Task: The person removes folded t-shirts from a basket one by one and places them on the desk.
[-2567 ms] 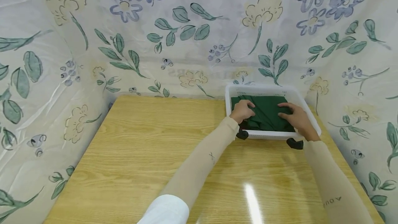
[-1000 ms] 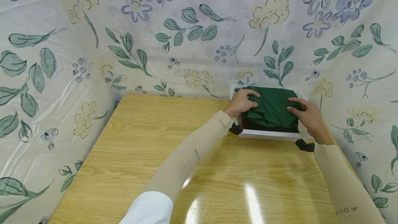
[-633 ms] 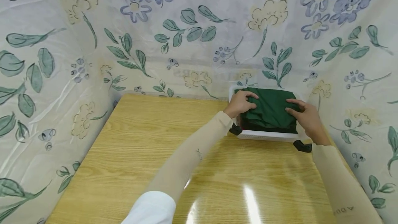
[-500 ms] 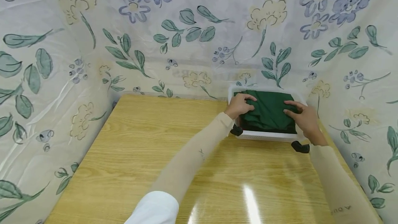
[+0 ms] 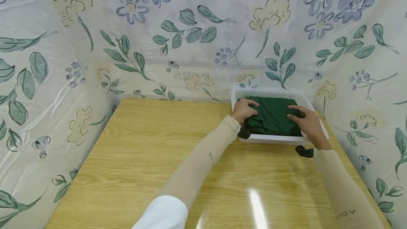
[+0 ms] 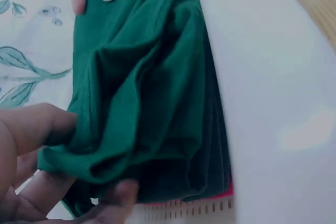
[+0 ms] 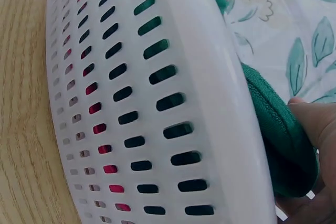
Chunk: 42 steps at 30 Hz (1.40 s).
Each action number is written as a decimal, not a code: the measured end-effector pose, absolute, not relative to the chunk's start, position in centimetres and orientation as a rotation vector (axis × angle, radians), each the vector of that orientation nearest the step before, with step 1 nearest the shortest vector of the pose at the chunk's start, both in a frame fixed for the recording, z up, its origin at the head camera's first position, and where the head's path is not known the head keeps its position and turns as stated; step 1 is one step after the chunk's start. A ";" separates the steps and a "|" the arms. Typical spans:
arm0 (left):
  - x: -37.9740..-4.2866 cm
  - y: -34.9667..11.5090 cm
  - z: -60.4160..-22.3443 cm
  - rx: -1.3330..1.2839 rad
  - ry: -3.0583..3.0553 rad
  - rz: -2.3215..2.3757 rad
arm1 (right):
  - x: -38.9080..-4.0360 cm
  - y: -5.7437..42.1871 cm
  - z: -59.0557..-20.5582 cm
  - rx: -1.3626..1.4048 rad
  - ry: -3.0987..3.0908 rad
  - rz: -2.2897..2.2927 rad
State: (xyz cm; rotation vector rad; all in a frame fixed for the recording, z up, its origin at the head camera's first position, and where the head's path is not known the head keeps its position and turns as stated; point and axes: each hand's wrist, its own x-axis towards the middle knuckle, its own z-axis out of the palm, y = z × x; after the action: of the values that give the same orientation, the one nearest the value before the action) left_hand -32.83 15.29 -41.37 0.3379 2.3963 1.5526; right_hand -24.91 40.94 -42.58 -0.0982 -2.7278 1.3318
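Observation:
A folded green garment (image 5: 273, 114) lies within the rim of a white plastic basket (image 5: 273, 139) at the table's far right. My left hand (image 5: 244, 110) grips its left end; in the left wrist view, the fingers (image 6: 37, 121) curl round the creased fold. At the other end my right hand (image 5: 305, 120) holds the garment, thumb on top and fingers under the rounded edge (image 7: 286, 156) in the right wrist view. Beneath the green layer shows darker cloth (image 6: 214, 145), with a strip of pink (image 6: 223, 190) lower down. The fingers under the cloth are partly hidden.
The basket has slotted walls (image 7: 123, 93), with dark and pink cloth behind the slots. It stands on a wooden table (image 5: 159, 144) against a floral curtain (image 5: 190, 56) at the back and sides. Black wrist cameras (image 5: 304, 151) hang close to the basket's front rim.
Both hands raised the green garment to above the basket's rim by about a second ago. Since then they have lowered it back down, and the rear and right rim show again.

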 end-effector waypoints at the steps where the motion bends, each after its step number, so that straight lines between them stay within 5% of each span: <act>1: -32.7 15.3 -41.3 0.312 2.384 1.570 | -24.9 40.9 -42.6 -0.098 -2.731 1.327; 22: -32.8 16.3 -41.6 0.172 2.356 1.507 | -24.9 40.7 -42.8 -0.105 -2.751 1.314; 42: -33.8 15.3 -40.9 0.439 2.388 1.549 | -24.4 40.6 -42.1 -0.117 -2.707 1.308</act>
State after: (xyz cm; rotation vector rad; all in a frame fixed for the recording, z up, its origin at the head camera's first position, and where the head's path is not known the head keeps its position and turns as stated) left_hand -33.81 15.27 -40.90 0.4386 2.3876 1.5491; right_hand -24.44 40.64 -42.10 -0.1167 -2.7066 1.3080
